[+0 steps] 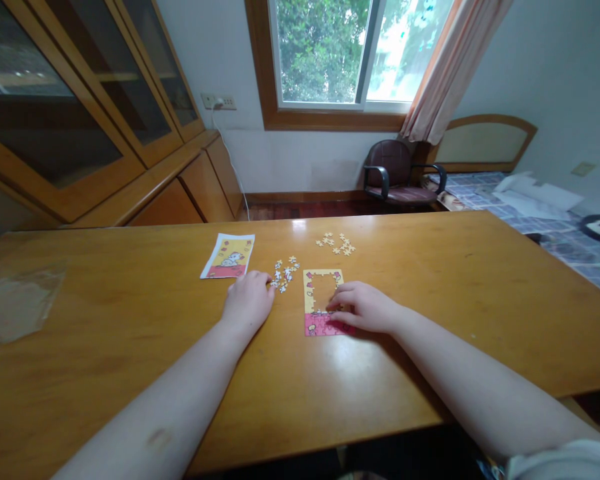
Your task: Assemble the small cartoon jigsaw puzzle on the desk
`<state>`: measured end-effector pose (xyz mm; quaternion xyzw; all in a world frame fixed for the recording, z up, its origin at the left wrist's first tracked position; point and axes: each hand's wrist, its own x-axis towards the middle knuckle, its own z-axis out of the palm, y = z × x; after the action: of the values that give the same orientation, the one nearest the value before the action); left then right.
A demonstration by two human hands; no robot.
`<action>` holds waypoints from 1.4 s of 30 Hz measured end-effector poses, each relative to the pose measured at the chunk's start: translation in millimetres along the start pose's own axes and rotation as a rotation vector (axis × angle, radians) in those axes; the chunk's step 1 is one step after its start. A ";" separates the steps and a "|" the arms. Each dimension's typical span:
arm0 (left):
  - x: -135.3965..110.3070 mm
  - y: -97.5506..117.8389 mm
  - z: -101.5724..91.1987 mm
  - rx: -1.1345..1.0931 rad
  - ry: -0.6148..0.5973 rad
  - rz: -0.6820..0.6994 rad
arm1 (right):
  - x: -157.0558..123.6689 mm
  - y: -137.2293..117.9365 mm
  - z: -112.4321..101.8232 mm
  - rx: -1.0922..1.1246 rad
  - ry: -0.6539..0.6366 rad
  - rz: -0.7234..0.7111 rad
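A jigsaw puzzle (325,325) lies on the table, with a yellow border on top, a pink lower part and bare wood showing in its middle. Over its right side is my right hand (363,307), fingers bent and close to the inner gap; whether a piece is under the fingertips is hidden. My left hand (249,298) rests on the table beside a loose heap of white and grey puzzle pieces (287,273). Its fingertips touch the heap's left edge and are mostly hidden. Just beyond that hand lies the picture sheet (227,257), showing a white cartoon animal on yellow and pink.
Yellow puzzle pieces (337,244) are scattered near the table's far edge. A clear plastic bag (17,300) lies at the far left of the wooden table (480,293). Beyond stand a cabinet (180,193), an armchair (400,173) and a bed (510,200).
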<state>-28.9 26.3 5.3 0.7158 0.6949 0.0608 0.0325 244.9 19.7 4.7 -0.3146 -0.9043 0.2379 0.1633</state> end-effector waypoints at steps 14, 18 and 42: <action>1.2 1.0 -0.7 -0.096 -0.048 -0.045 | -0.5 0.4 -0.3 0.025 -0.003 0.013; 1.5 1.5 -3.7 -0.258 -0.100 -0.041 | -0.6 0.7 0.0 0.027 -0.009 0.017; 7.7 0.3 8.9 -0.244 -0.004 0.142 | 1.1 1.2 0.8 0.042 -0.007 0.021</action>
<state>-27.3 34.4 -3.2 0.7542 0.6297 0.1453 0.1163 244.3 20.9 3.5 -0.3198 -0.8963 0.2597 0.1643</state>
